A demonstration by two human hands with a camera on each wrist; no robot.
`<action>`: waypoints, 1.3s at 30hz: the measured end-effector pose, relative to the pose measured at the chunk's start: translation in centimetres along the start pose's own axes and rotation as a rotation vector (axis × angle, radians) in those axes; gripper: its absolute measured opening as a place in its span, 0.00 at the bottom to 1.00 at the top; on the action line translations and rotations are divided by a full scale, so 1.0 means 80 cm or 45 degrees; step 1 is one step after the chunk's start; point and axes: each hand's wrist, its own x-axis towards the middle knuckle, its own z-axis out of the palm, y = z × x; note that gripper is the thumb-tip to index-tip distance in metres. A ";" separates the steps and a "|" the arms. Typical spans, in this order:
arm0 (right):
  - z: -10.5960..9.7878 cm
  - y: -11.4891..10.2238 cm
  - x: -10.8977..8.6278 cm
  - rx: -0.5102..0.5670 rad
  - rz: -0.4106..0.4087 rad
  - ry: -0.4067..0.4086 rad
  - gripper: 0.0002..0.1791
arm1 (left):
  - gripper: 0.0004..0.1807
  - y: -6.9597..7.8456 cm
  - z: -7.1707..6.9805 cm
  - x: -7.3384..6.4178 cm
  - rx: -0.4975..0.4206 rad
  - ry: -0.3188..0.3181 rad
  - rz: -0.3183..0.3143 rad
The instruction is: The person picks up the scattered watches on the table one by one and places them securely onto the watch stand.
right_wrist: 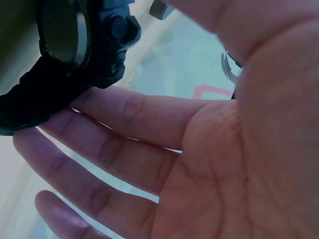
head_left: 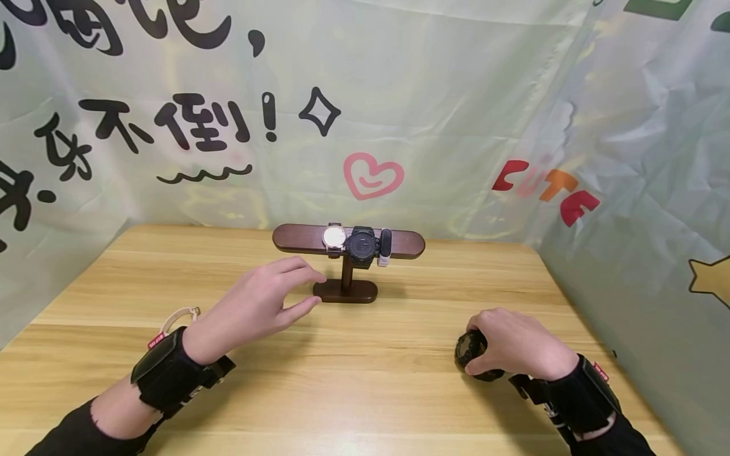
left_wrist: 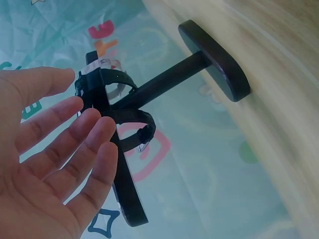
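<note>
My right hand grips a black wristwatch by its case, low over the right side of the table. In the right wrist view the watch has a round face and a dark strap, with the fingers along it. My left hand, fingers loosely spread and holding nothing, reaches toward a dark wooden watch stand. On its bar sit a pale-faced watch, a large black watch and a slim black band with a white strap. In the left wrist view the fingers overlap the bar.
The stand's foot rests on the wooden table toward the back. Behind the left wrist shows a pale looped strap. A printed cloth hangs along the back and right edges. Both wrists wear black bands.
</note>
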 end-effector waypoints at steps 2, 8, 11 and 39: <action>0.000 0.000 0.001 0.008 -0.004 -0.004 0.28 | 0.14 0.000 0.001 0.000 -0.003 -0.009 -0.003; 0.001 -0.001 0.000 0.055 -0.041 -0.001 0.28 | 0.14 0.001 0.003 0.000 -0.012 -0.014 0.010; 0.000 -0.002 -0.002 0.079 -0.074 0.009 0.29 | 0.14 0.002 0.006 0.000 -0.015 -0.020 0.011; -0.014 -0.039 0.002 0.162 -0.392 0.370 0.35 | 0.16 0.004 0.002 -0.001 0.003 -0.053 -0.021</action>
